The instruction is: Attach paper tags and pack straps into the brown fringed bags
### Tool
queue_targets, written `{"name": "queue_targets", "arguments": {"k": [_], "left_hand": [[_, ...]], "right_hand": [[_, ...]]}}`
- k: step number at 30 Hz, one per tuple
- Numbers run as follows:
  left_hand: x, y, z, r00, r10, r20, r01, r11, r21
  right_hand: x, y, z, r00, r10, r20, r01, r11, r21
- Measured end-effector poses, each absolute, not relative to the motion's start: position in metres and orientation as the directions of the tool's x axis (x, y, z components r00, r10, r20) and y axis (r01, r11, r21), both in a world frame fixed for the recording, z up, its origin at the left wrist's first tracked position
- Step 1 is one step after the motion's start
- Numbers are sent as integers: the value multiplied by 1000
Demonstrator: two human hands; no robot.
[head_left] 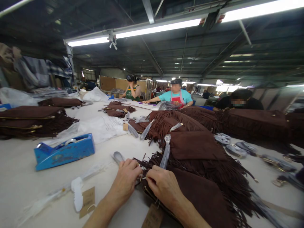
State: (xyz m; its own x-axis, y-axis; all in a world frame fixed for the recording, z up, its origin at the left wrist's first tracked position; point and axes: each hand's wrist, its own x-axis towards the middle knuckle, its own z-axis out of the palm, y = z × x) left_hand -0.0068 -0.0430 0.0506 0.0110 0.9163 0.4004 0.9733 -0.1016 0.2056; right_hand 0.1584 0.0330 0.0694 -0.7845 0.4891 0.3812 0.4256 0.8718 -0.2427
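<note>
A dark brown fringed bag (199, 193) with a brass-coloured zipper lies in front of me. My left hand (128, 177) and my right hand (163, 183) meet at the bag's left corner, by the zipper end. Both are closed, fingertips pinched round something small and pale, perhaps a cord or ring, mostly hidden. Below my right hand hangs a brown cardboard tag (153, 217) on a string. A grey wrapped strap (165, 155) rises just beyond my right hand.
A blue tape dispenser (65, 152) stands at left, behind a loose tag (87, 202). More fringed bags are piled at left (30, 118) and right (256, 123). Wrapped straps (237, 150) lie at right. Several co-workers, one in a red apron (177, 97), sit across the table.
</note>
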Motion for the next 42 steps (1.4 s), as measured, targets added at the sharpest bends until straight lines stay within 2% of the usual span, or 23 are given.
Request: {"name": "queue_targets", "arguments": {"k": [6, 11, 20, 24, 27, 30, 35, 40, 42], "left_hand": [[-6, -43, 52, -3, 916, 402, 972, -92, 217], [-5, -43, 54, -6, 928, 374, 970, -85, 226], [-6, -42, 55, -50, 913, 404, 962, -66, 266], [-6, -42, 54, -95, 915, 391, 894, -94, 438], [-9, -47, 59, -215, 875, 433, 807, -91, 584], [-13, -55, 66, -263, 883, 390, 776, -47, 629], [-8, -59, 59, -195, 958, 212, 820, 40, 571], [1, -51, 44, -195, 946, 260, 845, 27, 535], [0, -49, 46, -219, 934, 283, 827, 23, 561]], "right_hand": [[154, 36, 77, -827, 474, 303, 434, 880, -194], [148, 40, 79, -834, 473, 284, 407, 875, -261], [136, 49, 54, -801, 567, 193, 281, 641, -715], [130, 52, 36, -787, 601, 139, 233, 498, -835], [130, 53, 34, -779, 617, 112, 196, 410, -891], [133, 54, 38, -782, 618, 78, 167, 328, -930], [133, 54, 38, -781, 622, 63, 137, 269, -953], [132, 54, 36, -775, 628, 76, 121, 264, -957], [135, 54, 39, -771, 632, 85, 116, 270, -956]]}}
